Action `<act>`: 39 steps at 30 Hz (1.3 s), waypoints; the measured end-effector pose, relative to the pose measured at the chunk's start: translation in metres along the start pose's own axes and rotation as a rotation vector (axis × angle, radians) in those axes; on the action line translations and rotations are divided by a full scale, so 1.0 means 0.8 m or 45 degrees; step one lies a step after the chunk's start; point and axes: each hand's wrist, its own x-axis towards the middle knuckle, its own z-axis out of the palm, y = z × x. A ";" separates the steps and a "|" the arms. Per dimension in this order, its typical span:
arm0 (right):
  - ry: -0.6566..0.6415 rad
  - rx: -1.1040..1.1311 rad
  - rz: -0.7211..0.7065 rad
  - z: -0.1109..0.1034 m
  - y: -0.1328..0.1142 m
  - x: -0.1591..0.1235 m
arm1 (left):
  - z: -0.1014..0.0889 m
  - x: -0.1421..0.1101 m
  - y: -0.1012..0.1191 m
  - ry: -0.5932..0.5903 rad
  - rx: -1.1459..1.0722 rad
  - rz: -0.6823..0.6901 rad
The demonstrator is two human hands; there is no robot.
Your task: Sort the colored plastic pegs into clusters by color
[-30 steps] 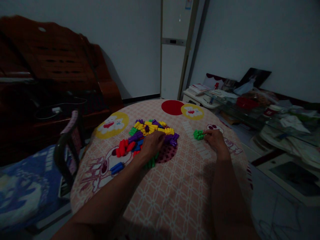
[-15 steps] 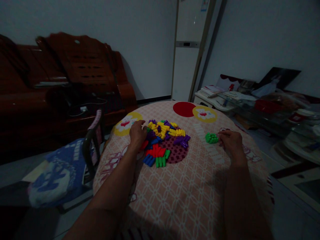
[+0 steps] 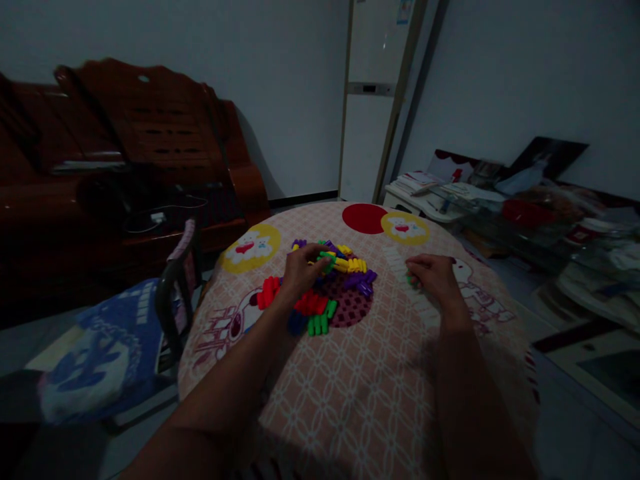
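My left hand [image 3: 299, 272] is closed in a pinch on a green toy building block [image 3: 327, 262], above the pile of coloured plastic blocks. Under and beside that hand lie yellow blocks [image 3: 356, 265], purple blocks [image 3: 364, 284] and red blocks [image 3: 315, 303]. Nearest to me in the pile are some green blocks [image 3: 319, 325]. Over to the right, my right hand [image 3: 434, 277] has its fingers closed around a green block cluster [image 3: 411, 278]. Most of that cluster is hidden behind the fingers.
A patterned tablecloth [image 3: 350, 387] covers the round table. To the left stands a chair with a blue cloth [image 3: 115, 347], with a wooden sofa [image 3: 165, 140] behind it. Papers and other items crowd a glass-topped side table [image 3: 520, 227] at the right.
My left hand has moved right over the pile and now pinches a green block. My right hand has shifted left, its fingers now covering most of the green cluster.
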 end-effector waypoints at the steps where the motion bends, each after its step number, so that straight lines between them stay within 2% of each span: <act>1: -0.087 0.000 -0.006 0.010 -0.009 -0.004 | 0.012 -0.007 0.009 -0.097 -0.050 0.040; 4: -0.416 0.014 -0.061 0.041 -0.030 -0.017 | 0.044 -0.031 0.030 -0.306 -0.058 0.114; 6: -0.591 0.032 -0.118 0.057 -0.038 -0.024 | 0.058 -0.043 0.037 -0.353 -0.014 0.126; 9: -0.698 0.019 -0.163 0.071 -0.042 -0.031 | 0.067 -0.051 0.038 -0.343 0.040 0.128; 12: -0.703 -0.006 -0.158 0.068 -0.044 -0.031 | 0.068 -0.050 0.036 -0.330 0.016 0.127; 14: -0.603 -0.008 -0.107 0.055 -0.042 -0.026 | 0.066 -0.049 0.035 -0.293 -0.009 0.132; 15: -0.501 0.002 -0.073 0.045 -0.039 -0.021 | 0.065 -0.049 0.035 -0.273 -0.014 0.134; 19: 0.171 0.060 0.043 -0.004 -0.012 0.000 | 0.063 -0.048 0.033 -0.274 -0.006 0.136; 21: 0.482 -0.024 0.067 -0.028 0.009 0.009 | 0.063 -0.048 0.032 -0.286 0.002 0.143; 24: 0.728 -0.317 0.021 -0.051 0.037 0.015 | 0.065 -0.047 0.030 -0.290 0.026 0.157; 27: 0.742 -0.569 -0.002 -0.055 0.056 0.016 | 0.066 -0.047 0.027 -0.281 0.065 0.165; 30: 0.660 -0.729 0.011 -0.045 0.066 0.017 | 0.068 -0.048 0.026 -0.280 0.105 0.176; 35: 0.571 -0.886 -0.072 -0.032 0.073 0.017 | 0.070 -0.050 0.025 -0.306 0.137 0.176; 39: 0.519 -0.964 -0.073 -0.030 0.073 0.014 | 0.070 -0.050 0.023 -0.308 0.160 0.189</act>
